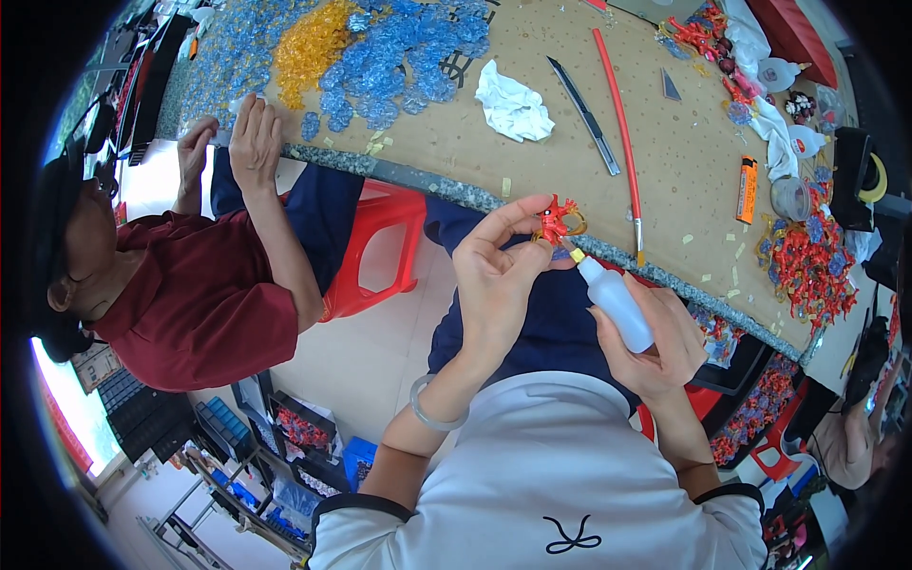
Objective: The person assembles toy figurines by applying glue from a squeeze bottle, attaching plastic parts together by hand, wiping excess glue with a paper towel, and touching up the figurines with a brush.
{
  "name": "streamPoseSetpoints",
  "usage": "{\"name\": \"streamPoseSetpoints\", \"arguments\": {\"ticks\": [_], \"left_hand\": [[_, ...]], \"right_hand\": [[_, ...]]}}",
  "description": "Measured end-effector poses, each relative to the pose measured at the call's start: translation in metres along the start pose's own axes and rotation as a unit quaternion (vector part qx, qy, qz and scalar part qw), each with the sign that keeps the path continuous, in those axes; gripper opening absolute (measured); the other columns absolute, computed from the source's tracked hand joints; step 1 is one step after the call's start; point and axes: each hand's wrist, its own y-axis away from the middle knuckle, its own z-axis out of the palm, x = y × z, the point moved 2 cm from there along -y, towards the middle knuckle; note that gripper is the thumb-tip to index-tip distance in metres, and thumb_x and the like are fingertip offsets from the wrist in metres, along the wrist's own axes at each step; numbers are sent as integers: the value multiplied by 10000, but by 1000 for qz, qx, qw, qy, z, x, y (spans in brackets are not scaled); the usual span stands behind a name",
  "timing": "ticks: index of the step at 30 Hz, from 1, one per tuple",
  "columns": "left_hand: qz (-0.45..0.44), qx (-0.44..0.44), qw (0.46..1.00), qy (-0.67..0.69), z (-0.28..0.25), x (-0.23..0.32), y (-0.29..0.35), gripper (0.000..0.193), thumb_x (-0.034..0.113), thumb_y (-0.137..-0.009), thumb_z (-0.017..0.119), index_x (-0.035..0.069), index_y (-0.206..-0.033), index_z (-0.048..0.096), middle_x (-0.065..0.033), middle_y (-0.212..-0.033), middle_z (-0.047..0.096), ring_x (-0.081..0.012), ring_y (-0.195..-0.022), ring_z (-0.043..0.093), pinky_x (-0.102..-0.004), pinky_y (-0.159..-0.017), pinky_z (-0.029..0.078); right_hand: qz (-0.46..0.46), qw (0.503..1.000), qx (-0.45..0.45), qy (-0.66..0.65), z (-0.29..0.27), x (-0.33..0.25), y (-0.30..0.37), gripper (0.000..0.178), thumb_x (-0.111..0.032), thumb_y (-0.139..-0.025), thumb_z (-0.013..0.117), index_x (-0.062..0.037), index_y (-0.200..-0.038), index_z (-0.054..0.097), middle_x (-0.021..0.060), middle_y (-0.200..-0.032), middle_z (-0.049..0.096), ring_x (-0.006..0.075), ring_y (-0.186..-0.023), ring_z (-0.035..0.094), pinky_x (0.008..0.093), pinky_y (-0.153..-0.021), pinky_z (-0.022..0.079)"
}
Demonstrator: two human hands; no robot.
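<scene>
My left hand (503,271) pinches a small red figure with a yellow loop (556,222) just over the table's near edge. Its thumb and fingers close round the piece, hiding part of it. In my right hand (655,332) is a white squeeze bottle (617,302) with a yellow collar and a thin nozzle. The bottle is tilted, its nozzle tip right by the underside of the red figure; whether they touch I cannot tell. Beyond my hands lie a long red-handled paintbrush (619,133) and a dark craft knife (584,114).
A crumpled white tissue (513,103), an orange box (747,189) and a pile of red figures (812,266) lie on the table (427,152). Blue clear pieces (408,66) and amber ones (309,47) are heaped at the far left. At left, a person in a maroon shirt (204,294) sits working beside a red stool (380,247).
</scene>
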Motion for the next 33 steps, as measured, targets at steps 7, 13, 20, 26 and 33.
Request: {"name": "streamPoseSetpoints", "arguments": {"ticks": [7,13,20,26,33], "left_hand": [[3,-7,1000,1,-1,1,-1,399,-56,-809,500,-99,-1204,544,-137,-1016,625,-166,-874,652,-318,-743,599],[9,-5,999,34,-1,3,-5,442,-74,-819,445,-82,-1261,465,-160,-1044,626,-275,-954,658,-387,-812,584],[-5,-83,981,174,2,16,-11,540,-68,-883,472,12,-1387,295,-173,-1114,570,-339,-1070,606,-436,-965,510],[-46,-132,937,322,7,11,-11,509,10,-930,494,15,-1396,287,-194,-1178,549,-427,-1223,481,-409,-1031,465],[-32,-101,941,320,14,11,-10,323,110,-992,437,8,-1291,374,-202,-1212,525,-413,-1238,470,-432,-1067,421]], "right_hand": [[-10,1000,3,5,-1,-2,-6,457,3,-605,801,78,-1026,642,168,-755,646,259,-601,634,310,-544,524],[-52,998,33,22,-15,1,-3,485,-13,-618,790,89,-1063,628,178,-792,668,280,-636,661,326,-586,539],[276,919,227,-166,-22,63,-1,416,81,-806,615,88,-1212,524,181,-1173,589,240,-1043,613,349,-904,488],[287,923,181,-182,-18,130,-13,403,60,-845,615,68,-1229,492,173,-1211,567,229,-1138,560,339,-965,449],[154,946,247,141,-20,55,-16,503,31,-832,637,44,-1280,408,152,-1204,549,178,-1027,570,277,-855,466]]}}
